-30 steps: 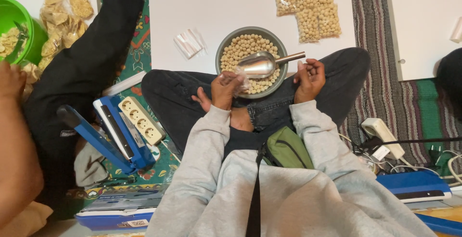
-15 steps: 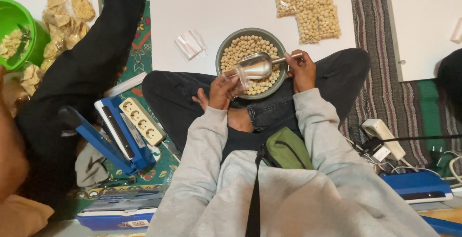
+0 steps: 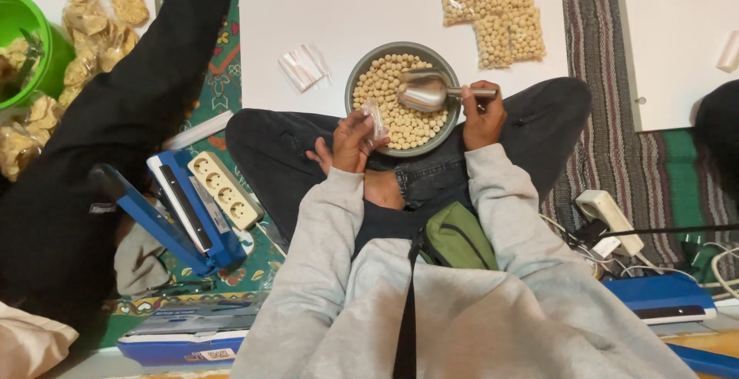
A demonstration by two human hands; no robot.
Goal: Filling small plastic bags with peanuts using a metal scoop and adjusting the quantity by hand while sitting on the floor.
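Observation:
I sit cross-legged with a grey bowl (image 3: 356, 79) of small round pale snacks in front of my lap. My right hand (image 3: 481, 113) grips the handle of a metal scoop (image 3: 423, 92), whose cup is lowered into the snacks. My left hand (image 3: 352, 142) holds a small clear plastic bag (image 3: 376, 120) at the bowl's near left rim. Several filled snack bags (image 3: 496, 10) lie on the white board (image 3: 308, 2) beyond the bowl.
Empty clear bags (image 3: 302, 67) lie left of the bowl. A blue heat sealer (image 3: 173, 213) and white power strip (image 3: 223, 189) sit at my left. Another person's black sleeve (image 3: 131, 117) stretches along the left, near a green tub (image 3: 27, 40) and crisp bags (image 3: 100, 29). Cables and a plug (image 3: 612, 213) lie right.
The scoop has come down from above the bowl into the snacks, and my right hand has moved closer to the bowl. My left hand now shows the small bag.

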